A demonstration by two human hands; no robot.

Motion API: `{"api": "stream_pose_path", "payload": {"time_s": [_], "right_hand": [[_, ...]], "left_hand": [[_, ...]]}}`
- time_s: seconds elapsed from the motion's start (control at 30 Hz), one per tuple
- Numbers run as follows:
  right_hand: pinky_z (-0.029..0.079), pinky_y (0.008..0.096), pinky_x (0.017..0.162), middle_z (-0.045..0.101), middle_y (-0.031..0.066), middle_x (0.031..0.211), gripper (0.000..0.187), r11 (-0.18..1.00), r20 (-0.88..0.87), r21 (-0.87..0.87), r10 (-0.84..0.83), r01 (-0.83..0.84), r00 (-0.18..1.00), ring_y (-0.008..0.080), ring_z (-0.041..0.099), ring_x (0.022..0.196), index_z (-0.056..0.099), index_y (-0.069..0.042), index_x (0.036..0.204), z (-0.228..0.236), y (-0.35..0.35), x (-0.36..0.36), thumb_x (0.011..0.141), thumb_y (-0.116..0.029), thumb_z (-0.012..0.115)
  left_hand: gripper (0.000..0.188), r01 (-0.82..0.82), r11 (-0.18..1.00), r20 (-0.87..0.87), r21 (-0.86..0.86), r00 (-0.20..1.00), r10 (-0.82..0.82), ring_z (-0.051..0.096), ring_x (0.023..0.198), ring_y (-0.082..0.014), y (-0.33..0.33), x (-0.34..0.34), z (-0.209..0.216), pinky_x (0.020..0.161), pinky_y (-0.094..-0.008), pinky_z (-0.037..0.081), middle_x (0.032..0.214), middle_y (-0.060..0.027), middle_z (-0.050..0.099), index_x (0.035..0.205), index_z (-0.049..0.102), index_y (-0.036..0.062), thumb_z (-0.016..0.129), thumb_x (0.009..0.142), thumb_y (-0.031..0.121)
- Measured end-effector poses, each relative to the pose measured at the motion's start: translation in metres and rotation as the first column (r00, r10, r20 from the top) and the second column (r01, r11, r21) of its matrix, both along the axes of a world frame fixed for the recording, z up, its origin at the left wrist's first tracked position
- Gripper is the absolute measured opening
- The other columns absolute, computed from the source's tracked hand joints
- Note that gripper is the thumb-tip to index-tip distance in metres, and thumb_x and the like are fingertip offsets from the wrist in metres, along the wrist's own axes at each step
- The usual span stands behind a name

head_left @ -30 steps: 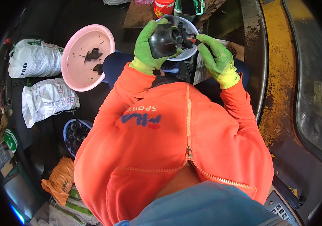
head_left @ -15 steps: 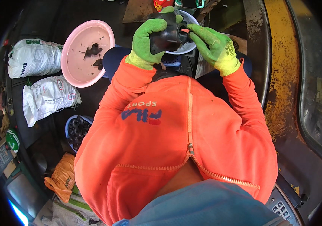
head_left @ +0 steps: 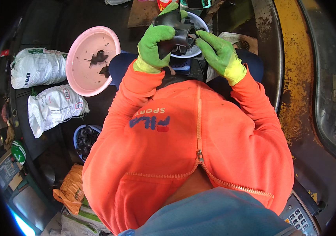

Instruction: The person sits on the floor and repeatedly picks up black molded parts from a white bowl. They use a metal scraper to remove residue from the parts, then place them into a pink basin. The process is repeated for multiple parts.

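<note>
My left hand (head_left: 155,43), in a green and yellow work glove, is wrapped round a black moulded part (head_left: 181,34) with a short round collar on its right side. The part is held up over a pale bowl (head_left: 200,24). My gloved right hand (head_left: 220,53) has its fingers pressed together at the collar's opening. Whatever those fingertips pinch is too small to make out. At the left, a pink basin (head_left: 93,33) contains dark flat scraps (head_left: 98,58).
Two white sacks (head_left: 38,67) (head_left: 56,108) lie left of the basin. Below them a blue tub (head_left: 85,142) is filled with black parts. An orange bag (head_left: 71,188) sits lower left. Along the right runs a worn yellow metal frame (head_left: 293,78), with a keypad panel (head_left: 299,218) at its lower end.
The black part has tilted slightly in my left hand. My right hand has shifted a little down and left, its fingertips staying by the collar. The whole view has shifted slightly.
</note>
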State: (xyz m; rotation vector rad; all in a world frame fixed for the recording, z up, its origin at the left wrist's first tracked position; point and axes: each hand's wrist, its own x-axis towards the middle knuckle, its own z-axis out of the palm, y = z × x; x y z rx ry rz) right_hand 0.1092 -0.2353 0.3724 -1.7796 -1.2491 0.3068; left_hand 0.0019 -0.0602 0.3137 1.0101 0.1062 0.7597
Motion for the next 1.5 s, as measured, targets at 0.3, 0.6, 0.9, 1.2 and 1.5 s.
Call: {"api": "stream_pose_path", "payload": {"time_s": [0.3,0.6,0.9,1.2,1.5], "right_hand": [[0.055,0.0350,0.068,0.070,0.0120,0.102,0.027,0.994,0.433,0.113,-0.054,0.005,0.900,0.0293,0.069,0.084,0.066,-0.006,0.114,0.019,0.006,0.011,0.089,-0.013,0.066],[0.054,0.0322,0.079,0.070,0.0147,0.103,0.028,0.995,-0.044,0.102,-0.002,0.006,0.999,0.0251,0.069,0.092,0.063,-0.001,0.119,0.001,0.007,-0.002,0.095,-0.013,0.061],[0.053,0.0299,0.080,0.067,0.0153,0.108,0.032,0.998,-0.225,0.058,0.035,-0.022,0.974,0.0231,0.067,0.093,0.059,0.003,0.123,0.004,0.000,-0.015,0.096,-0.014,0.059],[0.052,0.0272,0.075,0.063,0.0108,0.105,0.029,0.986,-0.556,0.083,0.165,-0.143,0.814,0.0169,0.063,0.082,0.058,0.005,0.119,0.020,-0.006,-0.026,0.098,-0.015,0.053],[0.030,0.0209,0.039,0.045,-0.0052,0.065,0.030,0.938,-0.935,0.219,0.123,-0.269,-0.331,0.0046,0.028,0.043,0.061,-0.007,0.111,0.043,-0.013,-0.011,0.102,-0.032,0.048]], "left_hand": [[0.071,0.123,0.957,-0.102,-0.263,0.983,-0.154,0.057,0.117,-0.0353,-0.005,-0.007,0.050,0.100,-0.0438,0.048,0.127,-0.0233,0.058,0.139,0.043,-0.0060,0.056,0.074,0.020],[0.077,0.270,0.961,0.126,-0.058,0.957,-0.261,0.059,0.115,-0.0335,-0.007,-0.001,0.076,0.099,-0.0422,0.048,0.126,-0.0224,0.058,0.141,0.040,-0.0081,0.058,0.070,0.018],[0.082,0.239,0.969,0.157,-0.063,0.961,-0.227,0.060,0.114,-0.0326,-0.010,-0.001,0.068,0.098,-0.0421,0.048,0.128,-0.0220,0.056,0.143,0.035,-0.0082,0.060,0.068,0.015],[0.092,-0.060,0.979,0.275,0.196,0.962,0.004,0.052,0.123,-0.0282,-0.018,0.010,0.054,0.106,-0.0392,0.041,0.138,-0.0175,0.049,0.146,0.034,-0.0030,0.082,0.074,0.030],[0.078,-0.329,0.375,0.358,0.867,0.934,-0.010,0.050,0.120,-0.0330,0.026,0.009,0.038,0.100,-0.0456,0.045,0.150,-0.0246,0.029,0.149,0.031,0.0129,0.074,0.085,0.028]]}}
